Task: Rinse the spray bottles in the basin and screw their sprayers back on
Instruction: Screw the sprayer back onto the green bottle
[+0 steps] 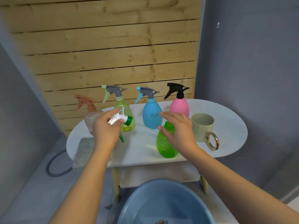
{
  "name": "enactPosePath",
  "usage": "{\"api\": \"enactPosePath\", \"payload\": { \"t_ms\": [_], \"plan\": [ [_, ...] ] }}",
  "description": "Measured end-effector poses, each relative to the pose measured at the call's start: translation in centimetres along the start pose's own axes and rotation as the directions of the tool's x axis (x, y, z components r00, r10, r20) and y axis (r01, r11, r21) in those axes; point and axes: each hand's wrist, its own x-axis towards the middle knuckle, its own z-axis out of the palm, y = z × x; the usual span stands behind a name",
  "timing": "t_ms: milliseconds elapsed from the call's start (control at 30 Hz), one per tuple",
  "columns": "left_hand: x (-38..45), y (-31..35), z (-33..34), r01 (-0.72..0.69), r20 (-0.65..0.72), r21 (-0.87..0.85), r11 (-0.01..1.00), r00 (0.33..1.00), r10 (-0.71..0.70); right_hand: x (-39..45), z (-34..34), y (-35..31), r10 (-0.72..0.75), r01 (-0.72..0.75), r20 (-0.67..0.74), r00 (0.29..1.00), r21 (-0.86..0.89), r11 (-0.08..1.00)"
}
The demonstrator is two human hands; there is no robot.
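Observation:
A green spray bottle without its sprayer stands on the white oval table. My right hand curls round its neck and shoulder. My left hand grips the white sprayer with a green collar, held in the air left of the bottle; its green tube hangs below my hand. Behind stand the clear bottle with a brown sprayer, the yellow-green bottle, the blue bottle and the pink bottle with a black sprayer, all capped. The blue basin sits on the floor below the table's front.
A pale green mug with a gold ring handle stands right of the green bottle. A grey cloth hangs over the table's left front edge. A grey hose loops on the floor at left. Wooden slats back the table.

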Motion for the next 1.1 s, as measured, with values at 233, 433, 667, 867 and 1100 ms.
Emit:
{"api": "enactPosePath", "payload": {
  "t_ms": [233,433,667,867,1100],
  "plan": [
    [-1.2,3.6,-2.5,0.008,-0.048,-0.288,0.957,0.999,-0.022,1.6,-0.8,-2.6,0.005,-0.002,-0.043,0.999,0.067,0.998],
    [-1.7,5.2,-2.6,-0.040,0.047,-0.321,0.946,0.997,0.058,2.0,-1.8,-3.5,0.001,-0.001,0.001,1.000,0.249,0.968],
    [-2.0,6.3,-1.3,-0.035,0.130,-0.499,0.866,0.985,0.115,2.9,-2.3,-4.8,-0.095,0.046,0.123,0.988,0.356,0.933],
    [-1.8,6.6,-0.1,-0.039,0.126,-0.583,0.812,0.982,0.137,3.8,-3.3,-4.8,-0.105,0.008,0.175,0.979,0.481,0.877],
    [-1.8,5.1,2.2,0.125,0.268,-0.534,0.836,0.963,0.027,5.0,-5.0,-2.8,0.112,-0.182,0.144,0.983,0.807,0.561]
  ]
}}
